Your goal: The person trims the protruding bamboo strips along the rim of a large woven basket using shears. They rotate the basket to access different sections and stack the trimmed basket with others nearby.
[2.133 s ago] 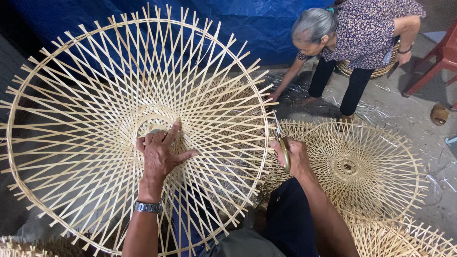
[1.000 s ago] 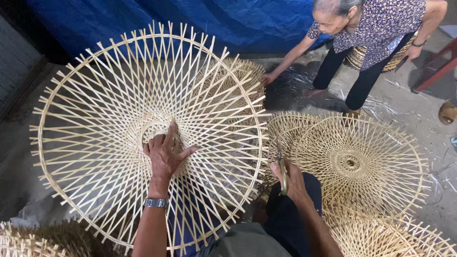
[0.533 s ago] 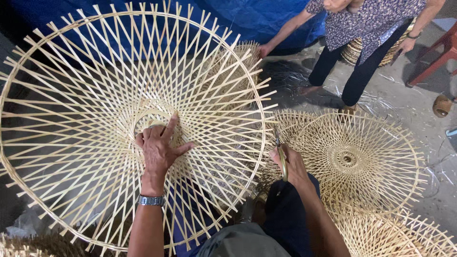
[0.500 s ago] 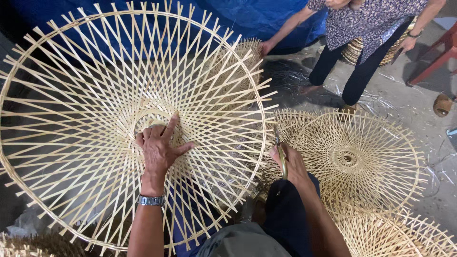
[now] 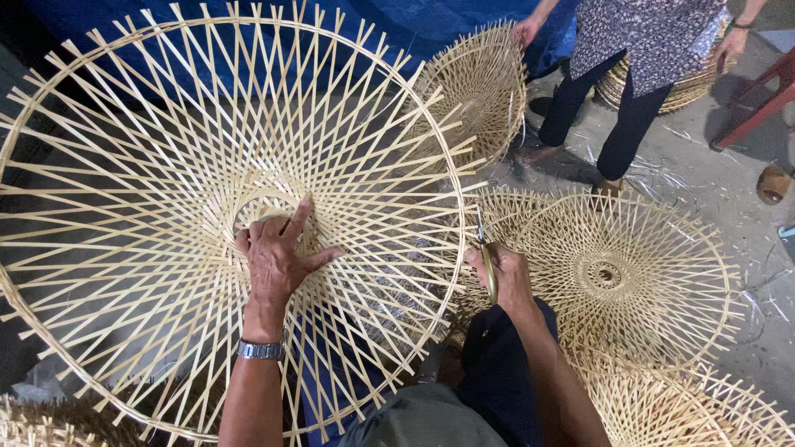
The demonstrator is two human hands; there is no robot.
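A large round openwork frame of woven bamboo strips (image 5: 166, 124) fills the left of the view, tilted up toward me. My left hand (image 5: 277, 252) grips it at the inner ring near its centre, fingers hooked through the strips; a metal watch sits on that wrist. My right hand (image 5: 501, 277) is at the frame's right rim, closed on a pair of scissors (image 5: 485, 248) whose blades point up at the rim.
Several finished bamboo frames (image 5: 617, 277) lie stacked on the floor at right. Another person (image 5: 638, 58) stands at the top right, one hand on a smaller frame (image 5: 480, 87). A blue tarp (image 5: 464, 16) hangs behind. A red stool leg (image 5: 758, 99) is at far right.
The big frame has tipped and shifted in my left hand. The standing person has stepped closer and lifted a smaller frame. My right hand stays at the rim with the scissors.
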